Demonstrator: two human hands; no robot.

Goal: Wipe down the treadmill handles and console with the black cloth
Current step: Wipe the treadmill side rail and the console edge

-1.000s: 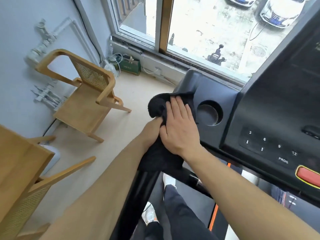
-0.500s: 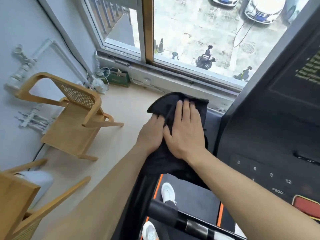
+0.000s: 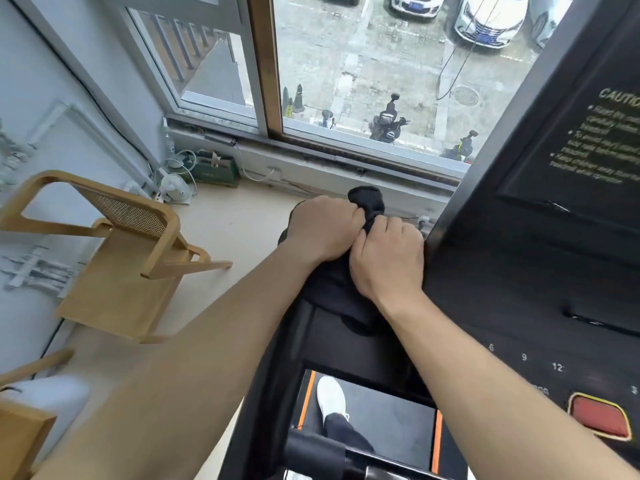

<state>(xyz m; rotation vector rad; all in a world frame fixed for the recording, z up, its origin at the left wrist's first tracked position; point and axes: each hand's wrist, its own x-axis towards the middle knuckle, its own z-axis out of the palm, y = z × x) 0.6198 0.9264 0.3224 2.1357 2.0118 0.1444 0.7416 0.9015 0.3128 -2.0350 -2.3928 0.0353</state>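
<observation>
The black cloth [image 3: 367,202] is bunched at the far left corner of the treadmill console [image 3: 540,271]. My left hand [image 3: 323,228] and my right hand [image 3: 388,259] sit side by side on it, both with fingers curled into the fabric. Part of the cloth hangs down below my hands over the console's left wing. The console's dark panel with number keys and a red stop button [image 3: 601,419] lies to the right. A black handle bar [image 3: 322,452] crosses the bottom of the view.
A wooden cane-back chair [image 3: 114,258] stands on the floor to the left. The window [image 3: 346,74] and its sill run across the back. A wooden table edge [image 3: 20,434] sits at the lower left. My white shoe [image 3: 330,398] stands on the treadmill belt.
Both hands moved forward along the console's left wing to its far corner. My right hand went from lying flat on the cloth to curling around it, and the cloth bunched up.
</observation>
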